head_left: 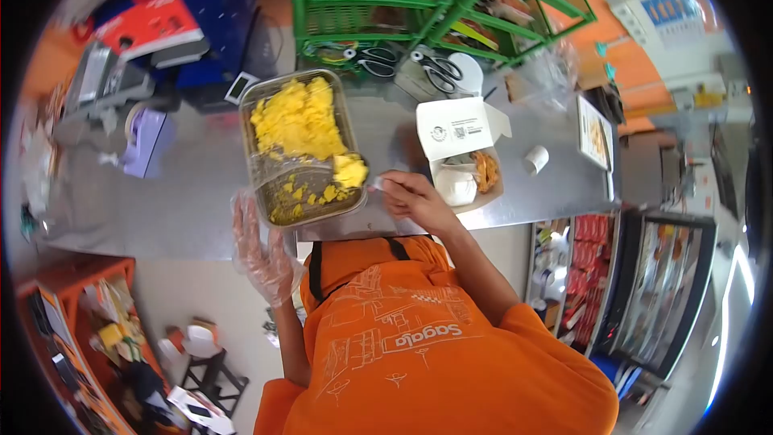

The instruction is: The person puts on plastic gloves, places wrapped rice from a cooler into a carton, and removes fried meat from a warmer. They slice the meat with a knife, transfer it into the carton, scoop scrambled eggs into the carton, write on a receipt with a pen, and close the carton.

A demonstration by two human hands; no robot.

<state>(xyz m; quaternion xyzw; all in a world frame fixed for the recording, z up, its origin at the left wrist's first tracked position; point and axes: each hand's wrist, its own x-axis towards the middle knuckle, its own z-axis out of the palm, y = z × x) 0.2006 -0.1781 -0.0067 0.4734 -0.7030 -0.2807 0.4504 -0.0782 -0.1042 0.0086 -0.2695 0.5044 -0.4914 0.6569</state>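
Observation:
A rectangular metal tray holds yellow scrambled egg, heaped at its far end, with loose bits at the near end. My right hand is closed around a spoon's handle; the spoon's bowl, loaded with yellow egg, is over the tray's right side. My left hand, in a clear plastic glove, is beside the tray's near left corner with its fingers apart and nothing in it. To the right is an open takeaway box with a white mound and brown fried-looking food inside.
A small white cup lies right of the box. Behind are black-handled scissors and green racks of packets. A purple tape dispenser stands left on the metal table. A tablet-like board is at the right.

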